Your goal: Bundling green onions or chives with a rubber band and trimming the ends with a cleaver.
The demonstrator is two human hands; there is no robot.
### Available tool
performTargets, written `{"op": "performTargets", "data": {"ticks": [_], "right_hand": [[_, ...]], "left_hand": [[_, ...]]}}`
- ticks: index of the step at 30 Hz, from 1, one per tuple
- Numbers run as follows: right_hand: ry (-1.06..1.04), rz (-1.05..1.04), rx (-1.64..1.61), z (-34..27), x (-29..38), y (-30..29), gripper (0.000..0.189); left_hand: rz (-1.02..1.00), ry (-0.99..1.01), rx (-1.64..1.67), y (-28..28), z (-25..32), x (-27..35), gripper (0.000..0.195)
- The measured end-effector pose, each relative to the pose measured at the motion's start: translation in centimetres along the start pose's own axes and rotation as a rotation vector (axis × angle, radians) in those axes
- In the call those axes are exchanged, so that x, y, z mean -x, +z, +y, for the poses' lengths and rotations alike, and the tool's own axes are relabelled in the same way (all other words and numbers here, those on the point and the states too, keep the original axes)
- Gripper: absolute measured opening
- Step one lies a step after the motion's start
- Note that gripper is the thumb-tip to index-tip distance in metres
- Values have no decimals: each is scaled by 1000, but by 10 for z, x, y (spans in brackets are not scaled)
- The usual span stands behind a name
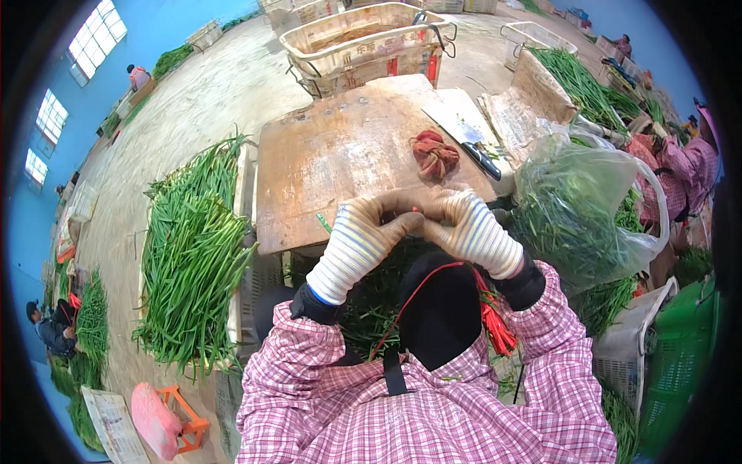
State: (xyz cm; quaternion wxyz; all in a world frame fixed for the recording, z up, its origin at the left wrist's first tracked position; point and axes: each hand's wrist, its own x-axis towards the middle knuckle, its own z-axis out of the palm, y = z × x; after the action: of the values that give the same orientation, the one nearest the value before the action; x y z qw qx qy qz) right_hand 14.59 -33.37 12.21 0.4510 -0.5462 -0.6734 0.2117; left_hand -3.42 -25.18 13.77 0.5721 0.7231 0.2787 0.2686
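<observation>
My left hand (365, 232) and my right hand (468, 226), both in striped, soil-stained work gloves, meet over the near edge of a worn wooden board (330, 156). Their fingers are bent, with the fingertips close together. A small red piece (415, 209) shows between them; whether either hand grips it is unclear. Just left of my left hand is a thin green strip (323, 223). Beyond my right hand, a crumpled red cloth bundle (433, 155) lies on the board, near a black-handled knife (482, 161). Red ties (499, 325) hang from a cord at my waist.
A crate of long green leafy stalks (194, 261) stands at left. On the right are a clear plastic bag of greens (579, 214) and a green crate (678, 371). White crates (365, 49) stand beyond the board. Other people (687, 168) sit nearby. A stool (168, 420) is at lower left.
</observation>
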Motion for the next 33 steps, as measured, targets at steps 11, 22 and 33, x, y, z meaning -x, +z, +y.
{"op": "performTargets", "data": {"ticks": [11, 22, 33], "right_hand": [[-314, -486, 526, 3, -27, -4, 18], [-471, -508, 690, -23, -46, 30, 15], [340, -497, -300, -20, -36, 47, 15]], "left_hand": [[-94, 236, -402, -14, -17, 15, 12], [70, 78, -573, -28, -30, 36, 20], [-24, -102, -28, -46, -54, 49, 22]]}}
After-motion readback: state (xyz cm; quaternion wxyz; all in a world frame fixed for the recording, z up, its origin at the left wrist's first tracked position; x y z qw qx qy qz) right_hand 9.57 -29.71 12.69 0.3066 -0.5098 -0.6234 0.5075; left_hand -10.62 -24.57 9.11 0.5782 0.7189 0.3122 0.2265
